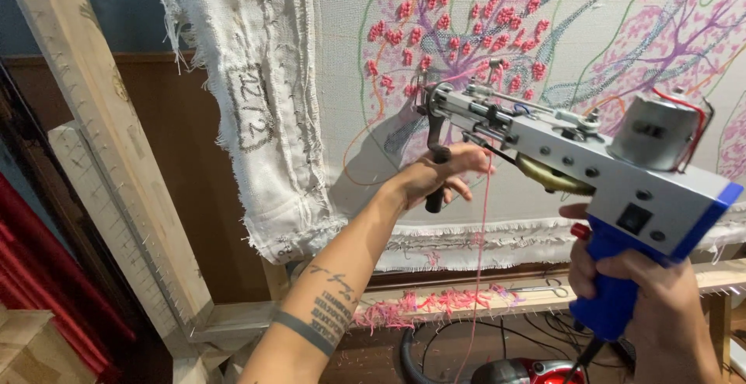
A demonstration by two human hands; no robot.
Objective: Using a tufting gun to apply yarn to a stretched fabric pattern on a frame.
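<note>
Right, my right hand (653,298) is wrapped tight around the blue pistol grip of the tufting gun (590,158), fingers closed round it, with a finger near the red trigger just above the knuckles. My left hand (439,174) is closed on the black front handle (435,168) that hangs below the gun's nose, thumb and fingers curled about it, the forearm stretched up from the lower left. Between the two hands I see the gun held tilted, nose up and to the left, its grey metal body running down to the blue grip and a round silver motor (657,129) sitting on top at the back. The needle end is pressed against the stretched backing cloth (342,57), right at the edge of a patch of pink dots and purple branching lines. A pink yarn (480,260) hangs down from the gun past my left wrist. The cloth's frayed, folded edge drapes at the left over a pale wooden frame (101,135), whose post leans across the left side. Below, pink yarn scraps (420,306) lie along the lower frame rail, and black cables and part of a red vacuum cleaner (521,370) sit beneath it.
</note>
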